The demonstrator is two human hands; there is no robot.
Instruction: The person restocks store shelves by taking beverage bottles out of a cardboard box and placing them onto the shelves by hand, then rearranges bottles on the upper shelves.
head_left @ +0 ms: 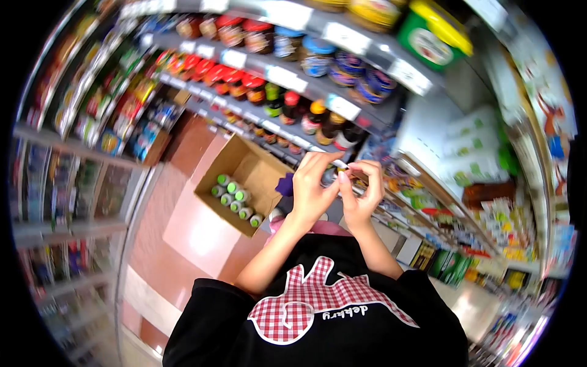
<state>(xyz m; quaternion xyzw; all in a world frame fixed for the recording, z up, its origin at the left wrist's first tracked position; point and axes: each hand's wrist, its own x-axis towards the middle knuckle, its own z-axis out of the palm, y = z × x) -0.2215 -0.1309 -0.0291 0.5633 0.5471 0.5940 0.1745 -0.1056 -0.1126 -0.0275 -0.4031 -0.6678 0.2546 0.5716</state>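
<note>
My left hand (313, 186) and my right hand (364, 192) are raised together in front of my chest, their fingertips almost meeting. Both are closed in a pinch around a small, partly dark item (343, 169); the fingers cover most of it, so I cannot tell its kind. Below and to the left, an open cardboard box (208, 168) stands on the floor with several green-topped containers (235, 197) grouped in it. Beside my left hand is a dark purple thing (284, 185), too blurred to name.
Ahead, shelves hold red-lidded jars (257, 35), sauce bottles (290, 109) and a green tub with a yellow lid (433, 37). Packaged goods (474, 153) fill the shelving on the right. Glass-fronted shelving (73, 202) stands left of the tiled floor (162, 244).
</note>
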